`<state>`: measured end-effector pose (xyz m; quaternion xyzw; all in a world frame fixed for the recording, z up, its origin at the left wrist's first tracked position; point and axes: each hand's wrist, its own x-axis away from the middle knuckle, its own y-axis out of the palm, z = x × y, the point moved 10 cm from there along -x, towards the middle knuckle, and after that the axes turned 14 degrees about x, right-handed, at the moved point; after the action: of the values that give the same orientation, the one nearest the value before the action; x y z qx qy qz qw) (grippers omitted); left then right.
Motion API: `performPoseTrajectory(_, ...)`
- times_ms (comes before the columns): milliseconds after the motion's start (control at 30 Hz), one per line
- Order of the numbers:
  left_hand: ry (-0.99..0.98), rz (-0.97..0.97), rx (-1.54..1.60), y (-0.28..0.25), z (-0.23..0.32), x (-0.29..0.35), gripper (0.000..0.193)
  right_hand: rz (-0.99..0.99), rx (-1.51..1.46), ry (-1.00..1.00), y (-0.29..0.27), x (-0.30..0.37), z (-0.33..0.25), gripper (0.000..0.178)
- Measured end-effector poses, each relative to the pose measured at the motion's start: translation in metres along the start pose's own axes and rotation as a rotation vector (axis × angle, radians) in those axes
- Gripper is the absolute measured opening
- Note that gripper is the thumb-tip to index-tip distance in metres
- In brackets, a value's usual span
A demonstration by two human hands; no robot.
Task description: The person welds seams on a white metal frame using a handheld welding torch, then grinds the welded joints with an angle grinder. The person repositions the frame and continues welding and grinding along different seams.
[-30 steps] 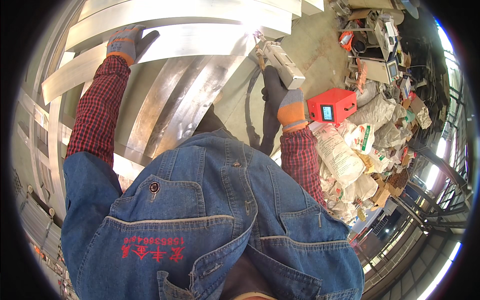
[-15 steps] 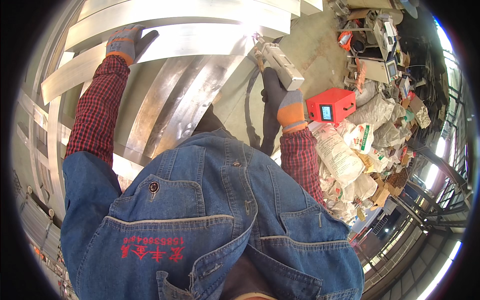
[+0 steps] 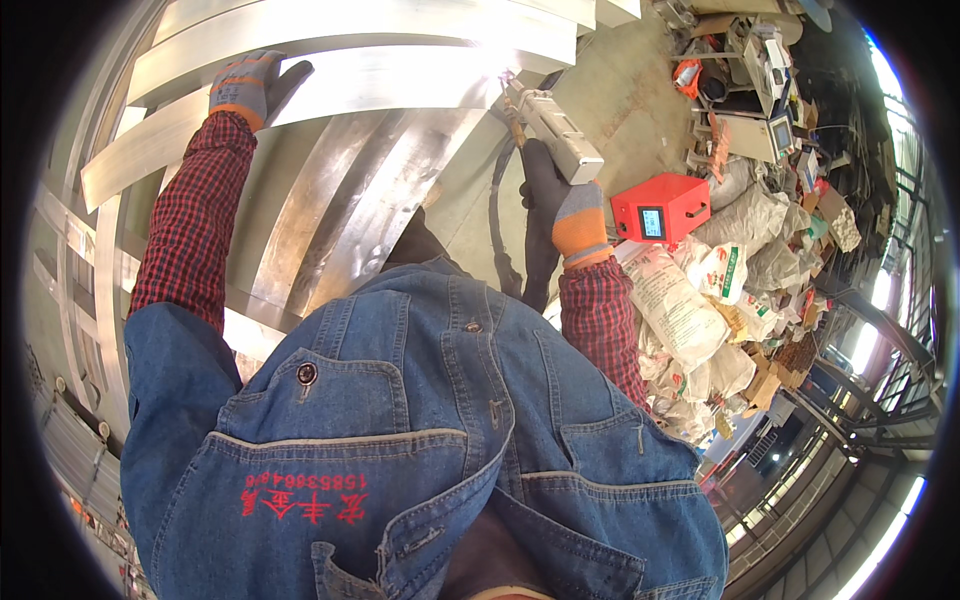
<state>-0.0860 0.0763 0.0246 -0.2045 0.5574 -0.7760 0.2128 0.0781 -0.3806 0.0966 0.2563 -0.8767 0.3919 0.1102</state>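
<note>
My left hand [image 3: 243, 90], in a grey and orange glove, lies on a long flat metal bar [image 3: 385, 78]; its fingers reach over the bar's far edge and the thumb sticks out to the right. In my right hand [image 3: 568, 212], also gloved, is a handheld welding torch [image 3: 553, 130] with a boxy pale body. Its tip meets the right part of the bar, where a white glare hides the exact contact. A second metal bar [image 3: 210, 65] runs just beyond the first. Crosswise metal strips [image 3: 335, 200] pass beneath, marked with brown stains.
A red box with a small screen [image 3: 680, 208] stands right of my right hand. Behind it lie heaped white sacks [image 3: 675, 310] and scrap. A dark cable [image 3: 500, 200] hangs near my legs. More metal strips [image 3: 110, 300] form a frame on the left.
Almost nothing differs. Both hands and the torch keep their places, and the whole picture has shifted very slightly left. The glare at the torch tip goes on.
</note>
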Motion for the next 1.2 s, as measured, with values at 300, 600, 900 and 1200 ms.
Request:
performPoseTrajectory(300,-0.007,-0.021,-0.015,0.001,0.000,-0.001,0.069,0.004,0.022,-0.002,0.001,0.002,0.014,0.044)
performPoseTrajectory(600,-0.008,-0.008,-0.020,0.006,-0.008,-0.003,0.069,0.035,-0.009,-0.068,-0.007,0.018,0.028,0.047)
performPoseTrajectory(900,0.032,0.063,0.068,0.003,-0.010,0.000,0.055,0.160,-0.093,-0.093,-0.023,0.038,0.042,0.037)
performPoseTrajectory(1200,0.290,-0.124,-0.246,0.030,0.043,0.025,0.128,0.162,-0.109,0.187,-0.033,0.067,0.120,0.034)
